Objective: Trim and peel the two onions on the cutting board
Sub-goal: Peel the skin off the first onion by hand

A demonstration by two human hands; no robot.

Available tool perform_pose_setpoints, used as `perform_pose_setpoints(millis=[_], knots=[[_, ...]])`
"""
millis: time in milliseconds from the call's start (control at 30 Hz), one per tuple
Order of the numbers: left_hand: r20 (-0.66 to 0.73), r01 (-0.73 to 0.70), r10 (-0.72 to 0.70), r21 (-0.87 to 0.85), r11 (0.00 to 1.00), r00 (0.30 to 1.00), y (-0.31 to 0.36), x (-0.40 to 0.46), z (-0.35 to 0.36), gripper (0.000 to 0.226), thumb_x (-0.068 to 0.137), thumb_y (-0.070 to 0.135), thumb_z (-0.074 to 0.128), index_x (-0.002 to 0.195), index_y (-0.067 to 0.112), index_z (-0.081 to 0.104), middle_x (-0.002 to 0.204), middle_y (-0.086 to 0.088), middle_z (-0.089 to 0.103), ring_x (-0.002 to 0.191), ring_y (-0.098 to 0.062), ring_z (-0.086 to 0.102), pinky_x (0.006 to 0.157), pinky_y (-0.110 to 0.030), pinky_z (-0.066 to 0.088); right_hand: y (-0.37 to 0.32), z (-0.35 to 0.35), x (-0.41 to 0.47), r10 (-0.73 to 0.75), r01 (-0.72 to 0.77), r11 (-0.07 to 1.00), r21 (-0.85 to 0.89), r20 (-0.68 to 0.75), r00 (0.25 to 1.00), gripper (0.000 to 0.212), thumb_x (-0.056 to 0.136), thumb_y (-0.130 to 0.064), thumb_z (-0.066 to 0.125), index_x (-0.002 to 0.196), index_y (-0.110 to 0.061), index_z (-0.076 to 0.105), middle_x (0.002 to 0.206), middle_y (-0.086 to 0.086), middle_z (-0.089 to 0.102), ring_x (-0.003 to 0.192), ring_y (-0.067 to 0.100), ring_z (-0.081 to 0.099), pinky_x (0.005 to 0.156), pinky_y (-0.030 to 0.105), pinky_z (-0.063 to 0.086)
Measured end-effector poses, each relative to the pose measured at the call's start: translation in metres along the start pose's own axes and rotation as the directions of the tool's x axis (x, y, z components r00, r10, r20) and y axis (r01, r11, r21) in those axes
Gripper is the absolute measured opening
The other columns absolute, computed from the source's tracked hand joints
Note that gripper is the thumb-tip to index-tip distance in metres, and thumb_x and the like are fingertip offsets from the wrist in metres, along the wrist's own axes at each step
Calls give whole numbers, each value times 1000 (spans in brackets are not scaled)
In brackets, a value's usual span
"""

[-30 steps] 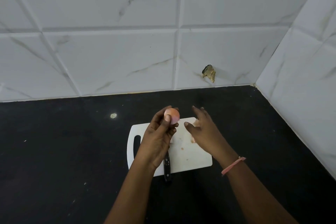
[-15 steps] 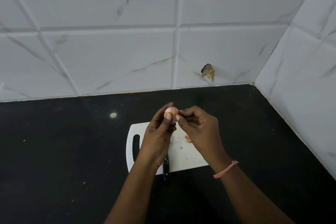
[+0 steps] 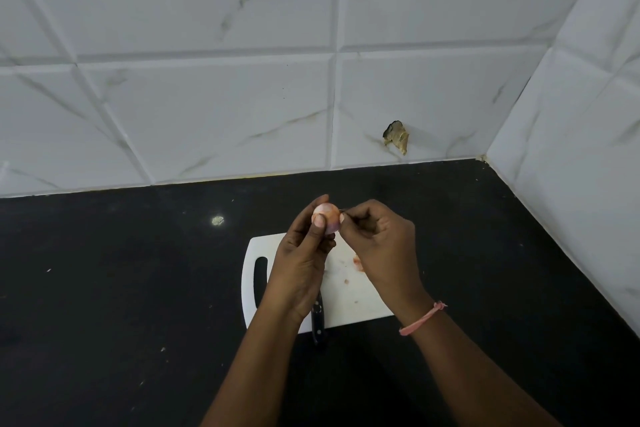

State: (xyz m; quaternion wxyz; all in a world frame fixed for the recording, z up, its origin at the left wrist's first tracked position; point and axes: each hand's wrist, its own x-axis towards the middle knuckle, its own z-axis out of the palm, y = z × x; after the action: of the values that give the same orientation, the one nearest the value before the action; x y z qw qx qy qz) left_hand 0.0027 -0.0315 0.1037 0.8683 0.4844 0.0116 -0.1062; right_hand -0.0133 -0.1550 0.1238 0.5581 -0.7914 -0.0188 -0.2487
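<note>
The left hand (image 3: pixel 301 263) holds a small pinkish onion (image 3: pixel 326 217) up above the far edge of the white cutting board (image 3: pixel 349 291), its grip pinching the bulb between thumb and fingers. The right hand (image 3: pixel 381 243) touches the onion's right side, grip pressed together on what looks like a sliver of skin. Peeling of this onion seems well along, its surface pale and smooth; a second onion is not visible, perhaps hidden behind the hands. Pink scraps (image 3: pixel 356 262) lie on the board, and a dark-handled knife (image 3: pixel 318 321) rests at its near edge. The desk (image 3: pixel 121 288) is black and speckled, set in a corner of white marbled wall tiles (image 3: pixel 207 107), one tile chipped (image 3: pixel 396 139)
</note>
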Motion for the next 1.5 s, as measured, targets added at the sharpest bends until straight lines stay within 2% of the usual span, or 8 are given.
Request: perform_pose_setpoints(millis=[300,567,800,933,1200,1267,1367,1500], knots=[[18,-4,4,-19,1000,1000,3,0,-4,39,92,20,55,130,13,60,125,-9,68,120,-21,63,102,-29,51,-6,1,-1,19,-25,997,74,84,996,17,87,-21,69,103,-16,69,96,-9,71,93,0,67,76,13,53],[-14,-25,25,55,998,1000,3,0,-4,64,70,38,85,126,19,63,127,-7,67,121,-23,63,104,-36,49,9,4,1,-68,105,967,-233,162,984,9,95,-25,58,102,-20,59,100,-10,60,93,1,59,74,15,53],[-23,-36,41,158,987,999,-1,0,-7,56,71,38,81,123,27,67,127,-3,67,122,-24,61,104,-41,48,12,4,0,-66,142,921,-363,214,975,17,94,-37,47,99,-21,50,96,-7,53,82,8,57,66,21,53],[9,-26,24,175,984,1000,2,-3,-8,48,78,40,80,123,29,67,129,0,66,117,-21,65,99,-36,51,13,-2,7,25,26,951,-309,159,987,4,97,-25,53,99,-24,50,90,-10,56,81,4,56,65,11,45],[-2,12,-12,-25,1000,1000,2,-1,-7,40,93,23,56,130,8,59,127,-10,67,116,-23,66,95,-30,55,7,-4,7,242,-248,968,44,118,963,20,99,-37,46,106,-22,57,94,-7,66,83,11,67,72,33,59],[0,6,-6,-11,1000,1000,3,-1,-6,37,95,22,56,129,8,60,126,-10,68,117,-22,65,96,-29,55,4,-4,5,233,-244,968,59,154,960,26,90,-43,58,108,-24,60,97,-12,67,89,6,66,71,26,59],[-7,26,-26,-24,999,1000,2,0,-3,32,99,21,52,126,10,63,121,-8,70,111,-18,68,89,-25,56,5,-4,4,158,-155,987,-36,117,980,14,87,-29,70,98,-23,65,91,-15,67,88,1,63,65,17,54],[-27,110,-112,-75,991,993,-1,2,-3,34,102,29,47,123,12,67,114,-9,72,92,-13,67,81,-24,55,11,-5,10,179,-178,984,-19,17,984,3,89,-22,68,89,-19,66,83,-8,68,79,9,66,70,26,56]])
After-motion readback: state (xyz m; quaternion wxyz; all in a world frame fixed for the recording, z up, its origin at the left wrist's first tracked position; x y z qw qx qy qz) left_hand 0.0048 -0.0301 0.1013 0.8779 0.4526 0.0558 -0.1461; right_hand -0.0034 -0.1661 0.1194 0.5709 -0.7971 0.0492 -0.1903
